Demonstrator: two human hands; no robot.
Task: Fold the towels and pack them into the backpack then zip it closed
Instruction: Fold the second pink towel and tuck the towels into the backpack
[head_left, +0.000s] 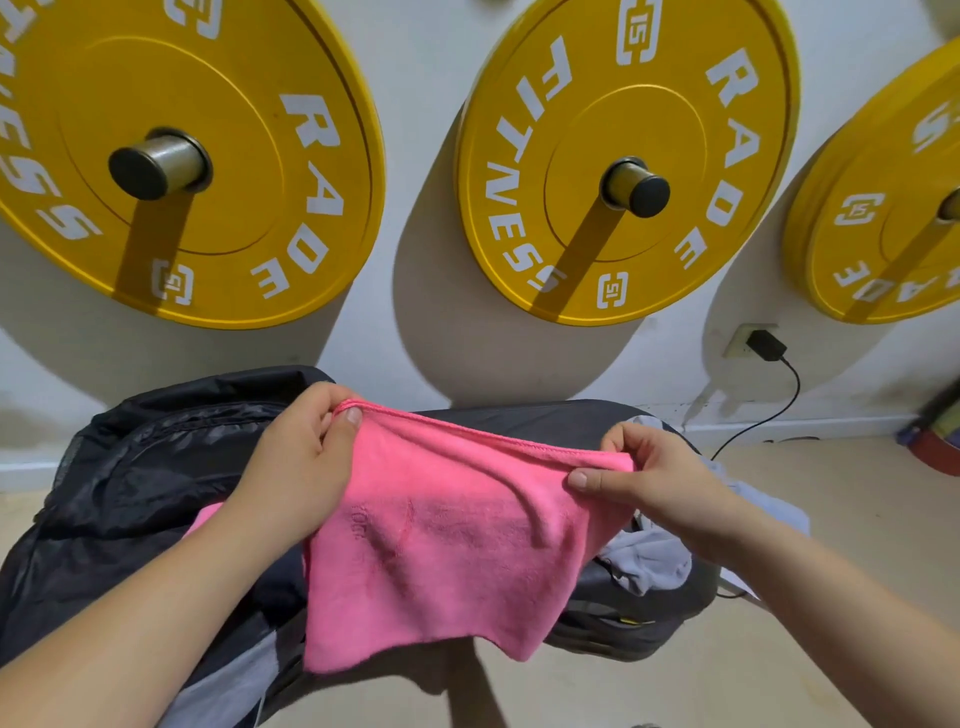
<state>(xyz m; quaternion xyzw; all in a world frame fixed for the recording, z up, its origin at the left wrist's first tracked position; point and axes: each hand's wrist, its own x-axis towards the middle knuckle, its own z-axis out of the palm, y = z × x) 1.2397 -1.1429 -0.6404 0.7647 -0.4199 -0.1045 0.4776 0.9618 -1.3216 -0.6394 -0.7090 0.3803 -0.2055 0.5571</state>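
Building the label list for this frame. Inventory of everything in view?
pink towel: one, pink, held up at centre, hanging in front of the dark pad.
backpack: one, black, left, under the left forearm.
grey cloth: one, pale grey, right, below the right wrist.
dark pad: one, black, behind the towel.
weight plates: three, yellow with white lettering, on wall pegs.
charger: one, black, plugged into the wall socket on the right, cable trailing down.
left-hand grip: one, pinches the towel's top left corner.
right-hand grip: one, pinches the towel's top right corner.

towel above backpack, plates behind
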